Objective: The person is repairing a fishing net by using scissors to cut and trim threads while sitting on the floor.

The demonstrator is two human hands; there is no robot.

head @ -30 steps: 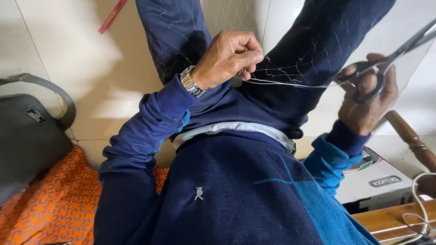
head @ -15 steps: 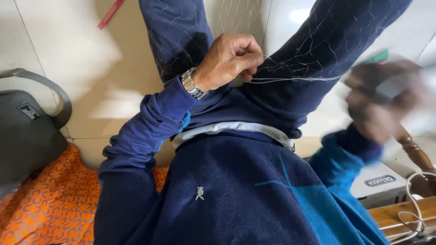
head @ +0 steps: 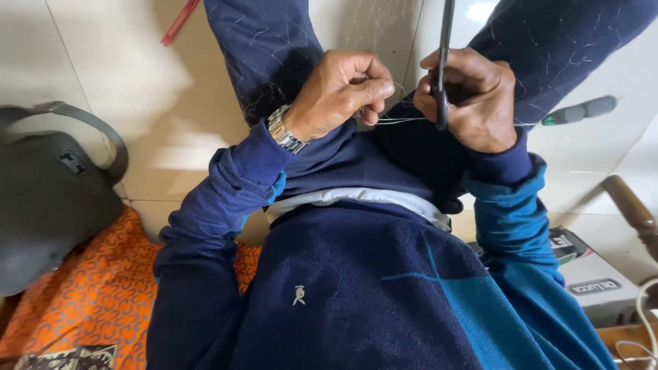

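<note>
A: Two hands are working close together above the lap. Left hand (head: pixel 343 92) is curling shut, fingertips pinching a bundle of thin pale threads (head: pixel 394 121).

B: And the right?

A: Right hand (head: pixel 473 99) is closing around dark scissors (head: pixel 442 65). Fingers are wrapping the handles; the blades are pointing straight up, out past the top edge. Can't tell whether the blades are apart or together.

B: Where are the threads running?

A: They're stretching sideways from the left fingertips to the scissors, roughly level, just under the right thumb. Whether the scissors are touching them, I can't tell. Hands are sitting just beside each other, not touching as far as I can see.

B: What's under them?

A: Dark blue trousers (head: pixel 274 48), both legs reaching up out of view, flecked with loose thread bits. Sweater (head: pixel 356 288) is filling the lower middle, navy with a teal panel on the right sleeve. Metal watch (head: pixel 284 130) is sitting on the left wrist.

B: Surroundings?

A: Pale tiled floor (head: pixel 103 62). Grey bag (head: pixel 48 199) is lying far left, with orange patterned cloth (head: pixel 89 294) below it. Screwdriver (head: pixel 582 109) with a dark green handle is lying on the tiles right of the right hand. Box (head: pixel 589 274) is sitting lower right, beside a brown wooden handle (head: pixel 630 212). Red stick (head: pixel 179 20) is lying on the floor, top left.
</note>
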